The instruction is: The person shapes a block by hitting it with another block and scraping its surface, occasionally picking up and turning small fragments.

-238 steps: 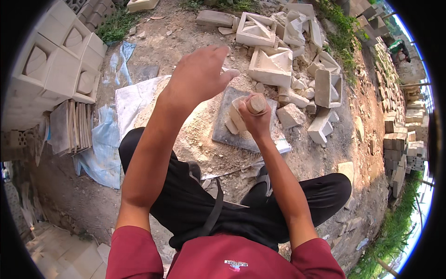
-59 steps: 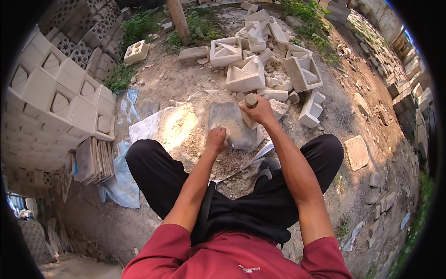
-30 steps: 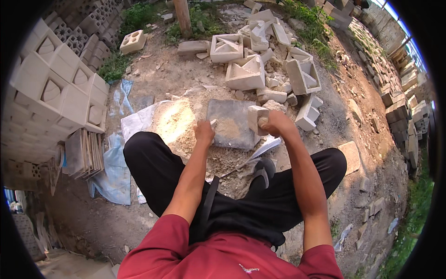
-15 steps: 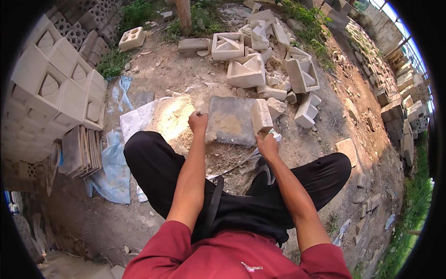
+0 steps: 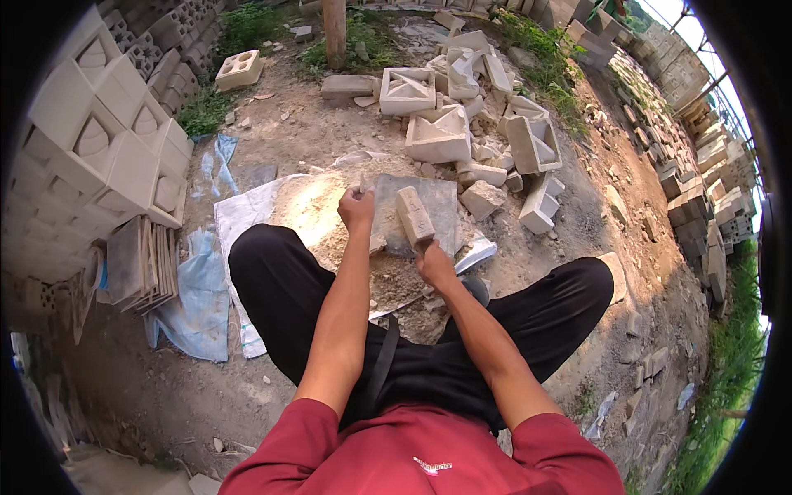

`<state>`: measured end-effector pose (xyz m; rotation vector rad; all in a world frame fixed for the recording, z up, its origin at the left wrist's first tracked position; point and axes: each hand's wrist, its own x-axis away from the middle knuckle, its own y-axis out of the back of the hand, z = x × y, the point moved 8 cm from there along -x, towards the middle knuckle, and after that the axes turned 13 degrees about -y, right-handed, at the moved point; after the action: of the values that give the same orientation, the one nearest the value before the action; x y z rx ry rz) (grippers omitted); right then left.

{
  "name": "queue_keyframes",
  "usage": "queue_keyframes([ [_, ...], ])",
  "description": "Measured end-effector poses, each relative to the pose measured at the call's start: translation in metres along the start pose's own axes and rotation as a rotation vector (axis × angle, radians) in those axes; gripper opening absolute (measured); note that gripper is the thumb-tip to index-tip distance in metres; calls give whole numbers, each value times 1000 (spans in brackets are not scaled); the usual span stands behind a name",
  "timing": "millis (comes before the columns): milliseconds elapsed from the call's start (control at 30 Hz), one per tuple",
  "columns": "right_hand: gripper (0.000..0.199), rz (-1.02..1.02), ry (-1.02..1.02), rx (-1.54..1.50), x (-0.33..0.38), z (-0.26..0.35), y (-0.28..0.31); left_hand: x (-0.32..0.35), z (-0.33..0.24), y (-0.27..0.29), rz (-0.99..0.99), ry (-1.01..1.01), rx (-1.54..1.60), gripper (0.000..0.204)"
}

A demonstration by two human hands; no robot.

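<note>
The right hand's point(image 5: 435, 262) own fist hides most of the handle of a pale block-headed mallet point(image 5: 415, 216); its grip is closed firmly round that handle, the head pointing far and slightly left. The left hand point(image 5: 356, 208) is curled, with something small and pale showing at its far side; I cannot tell whether its grip holds it. The mallet head covers part of the dark slab point(image 5: 441, 202), and the right forearm hides most of a shoe. Stacked pale blocks point(image 5: 115, 157) on the left are cut off by the dark rim.

Half a second ago the mallet head stood at the slab's right edge; now it has swung left, over the slab's middle. The left hand has stayed near the slab's left edge, beside the crumbled heap point(image 5: 309, 198).

Counted: one mallet, one slab, one heap on a white sheet point(image 5: 238, 216), one wooden post point(image 5: 335, 33) and one block with round holes point(image 5: 239, 71) far off, and at least four hollow blocks point(image 5: 437, 136) among the far-right rubble.
</note>
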<state>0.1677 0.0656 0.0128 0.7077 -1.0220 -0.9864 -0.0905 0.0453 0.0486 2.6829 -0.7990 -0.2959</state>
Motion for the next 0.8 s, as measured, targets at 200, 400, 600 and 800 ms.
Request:
queue_keyframes([
  [200,53,-173,-76,-73,-40,1,32,11,8,17,8,12,-95,36],
  [400,49,-146,-117,-1,-55,-13,20,10,28,26,46,61,-167,34],
  [600,43,13,165,127,-29,26,-18,11,31,16,51,71,-229,31],
  [800,48,-63,-59,-94,-29,7,24,16,37,9,88,19,-158,31],
])
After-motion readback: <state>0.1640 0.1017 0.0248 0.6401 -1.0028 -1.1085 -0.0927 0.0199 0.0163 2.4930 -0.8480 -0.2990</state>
